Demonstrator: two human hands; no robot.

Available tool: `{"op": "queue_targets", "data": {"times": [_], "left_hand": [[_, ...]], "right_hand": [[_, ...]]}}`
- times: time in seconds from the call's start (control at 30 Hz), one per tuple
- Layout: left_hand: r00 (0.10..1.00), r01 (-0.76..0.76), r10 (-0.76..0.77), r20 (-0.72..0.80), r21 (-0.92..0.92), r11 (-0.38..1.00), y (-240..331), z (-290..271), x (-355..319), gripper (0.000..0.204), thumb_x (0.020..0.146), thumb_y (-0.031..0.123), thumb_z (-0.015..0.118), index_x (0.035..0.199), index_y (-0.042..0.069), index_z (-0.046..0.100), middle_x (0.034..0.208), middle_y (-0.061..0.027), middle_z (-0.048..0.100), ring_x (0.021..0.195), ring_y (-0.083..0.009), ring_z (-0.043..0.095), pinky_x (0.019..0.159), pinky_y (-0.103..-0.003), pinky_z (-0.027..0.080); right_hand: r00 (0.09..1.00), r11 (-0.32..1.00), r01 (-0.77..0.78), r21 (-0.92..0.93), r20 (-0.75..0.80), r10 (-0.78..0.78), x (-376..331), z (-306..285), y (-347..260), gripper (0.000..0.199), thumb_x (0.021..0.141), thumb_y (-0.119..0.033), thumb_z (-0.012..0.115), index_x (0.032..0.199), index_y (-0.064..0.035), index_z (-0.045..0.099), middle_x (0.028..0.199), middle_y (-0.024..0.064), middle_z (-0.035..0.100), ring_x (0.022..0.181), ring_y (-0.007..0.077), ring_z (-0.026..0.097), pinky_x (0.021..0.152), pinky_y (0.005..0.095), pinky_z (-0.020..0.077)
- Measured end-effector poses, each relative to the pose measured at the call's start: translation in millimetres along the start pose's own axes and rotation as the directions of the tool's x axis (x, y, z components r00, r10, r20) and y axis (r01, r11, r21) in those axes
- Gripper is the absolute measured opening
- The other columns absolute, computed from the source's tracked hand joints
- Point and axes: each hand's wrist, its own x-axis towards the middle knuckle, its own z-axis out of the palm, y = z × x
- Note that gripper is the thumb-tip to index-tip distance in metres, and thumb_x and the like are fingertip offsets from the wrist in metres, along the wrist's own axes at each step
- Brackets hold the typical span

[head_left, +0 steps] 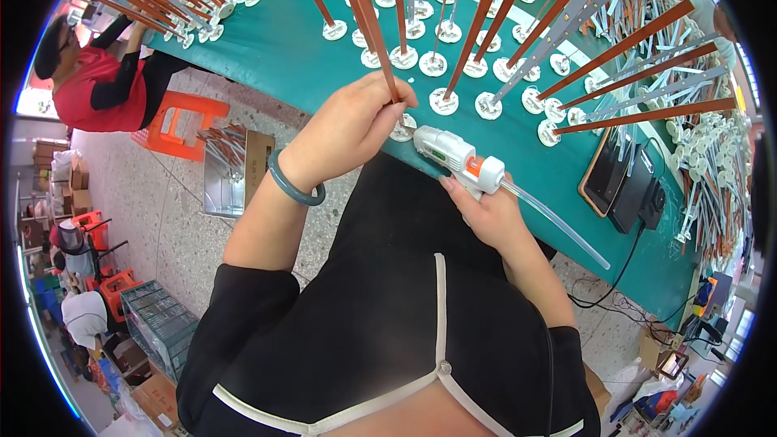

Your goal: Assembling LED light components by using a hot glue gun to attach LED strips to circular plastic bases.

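Near the table's front edge, my left hand point(344, 125) pinches the lower end of a long brown strip point(374, 32). That strip stands on a small white round base point(401, 131), partly hidden by my fingers. Wrapped around a white glue gun point(445, 148) is my right hand point(490, 214), its fingers mostly hidden beneath the gun. The nozzle points left, close beside the base. From the gun's back end sticks a long clear glue stick point(562, 228). Beyond my hands stand several more brown and grey strips point(477, 16) on similar round bases.
The green table point(267, 53) holds more upright strips at the far left. At right lie a black device point(627, 194) with a cable and a heap of loose strips and bases point(708, 142). A person in red point(101, 89) sits by an orange stool point(182, 125). A metal box point(227, 186) holds strips.
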Motion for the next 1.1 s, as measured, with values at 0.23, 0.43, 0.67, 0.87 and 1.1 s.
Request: {"op": "queue_targets", "data": {"times": [0.23,0.43,0.67,0.87,1.1], "left_hand": [[1.0,0.002,-0.002,-0.003,-0.023,1.0,0.0,0.4,-0.4,0.013,0.091,-0.002,0.049,0.101,-0.002,0.057,0.095,-0.0115,0.059,0.083,-0.0208,0.064,0.072,-0.03,0.049],[1.0,0.023,-0.023,-0.016,-0.038,0.999,0.1,1.2,-0.7,0.012,0.091,-0.002,0.049,0.101,-0.003,0.057,0.094,-0.0116,0.059,0.082,-0.0206,0.064,0.072,-0.03,0.05],[0.996,0.025,-0.035,-0.088,-0.111,0.993,-0.9,4.1,-0.4,0.011,0.089,0.003,0.052,0.096,-0.001,0.059,0.089,-0.0145,0.06,0.077,-0.0289,0.061,0.069,-0.035,0.048],[0.999,0.033,-0.036,-0.025,-0.116,0.993,-1.9,-1.1,-2.1,0.013,0.091,-0.001,0.047,0.099,-0.004,0.057,0.094,-0.0114,0.059,0.084,-0.0201,0.064,0.074,-0.03,0.05],[1.0,0.025,-0.025,0.006,-0.087,0.996,-1.0,-2.4,-2.8,0.013,0.091,-0.001,0.047,0.099,-0.004,0.057,0.095,-0.0115,0.059,0.084,-0.02,0.064,0.074,-0.03,0.05]], "right_hand": [[0.997,0.998,0.061,-0.011,-0.039,-0.061,0.0,1.4,2.7,0.021,0.085,-0.018,0.067,0.091,0.0021,0.063,0.074,0.0072,0.062,0.067,0.0154,0.057,0.062,0.0311,0.0455],[0.997,0.997,0.074,-0.008,-0.026,-0.074,-0.2,0.6,1.5,0.021,0.085,-0.017,0.067,0.09,0.0022,0.062,0.074,0.0074,0.062,0.067,0.0155,0.057,0.062,0.0308,0.0454],[0.996,0.996,0.081,-0.035,-0.034,-0.082,0.3,0.3,4.7,0.019,0.085,-0.016,0.067,0.088,0.0016,0.061,0.071,0.0061,0.06,0.064,0.014,0.055,0.059,0.0297,0.0442],[1.0,0.999,-0.024,0.039,-0.017,0.025,-1.5,-0.7,3.1,0.02,0.085,-0.018,0.067,0.087,0.0008,0.061,0.069,0.004,0.058,0.063,0.0128,0.054,0.058,0.0293,0.0431],[0.999,0.999,-0.038,-0.035,0.022,0.039,-1.3,-2.5,-2.9,0.026,0.087,-0.023,0.061,0.1,-0.0009,0.064,0.083,0.0191,0.064,0.076,0.0369,0.061,0.069,0.0413,0.0472]]}}
